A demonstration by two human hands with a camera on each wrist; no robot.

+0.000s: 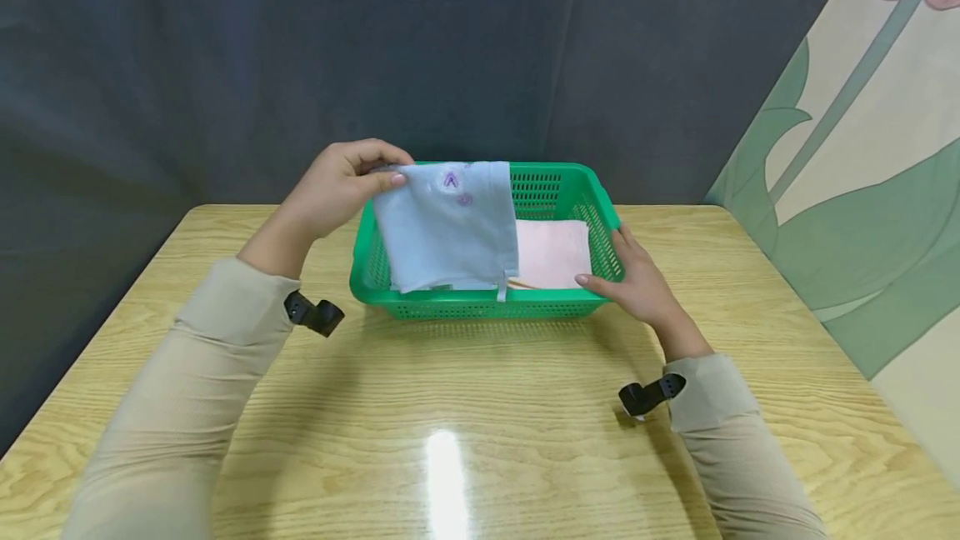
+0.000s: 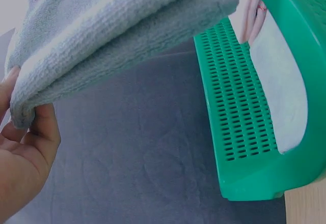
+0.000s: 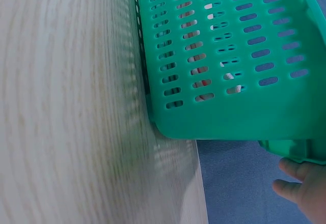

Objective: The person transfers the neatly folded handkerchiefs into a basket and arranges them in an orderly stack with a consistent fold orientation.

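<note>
My left hand (image 1: 337,186) pinches the upper left corner of a folded light blue towel (image 1: 450,232), thumb in front and fingers behind. The towel hangs over the left part of a green plastic basket (image 1: 487,297), and a small white tag dangles at its lower right. Purple marks show near its top edge. In the left wrist view, the towel's thick folded edge (image 2: 117,51) is raised beside the basket. My right hand (image 1: 641,282) holds the basket's right front corner, thumb over the front rim and fingers along the right side.
A folded pale pink cloth (image 1: 555,252) lies in the right part of the basket. A white cloth (image 2: 280,91) shows inside it in the left wrist view. The basket stands on a wood-grain table (image 1: 390,415), with a dark curtain (image 1: 450,48) behind.
</note>
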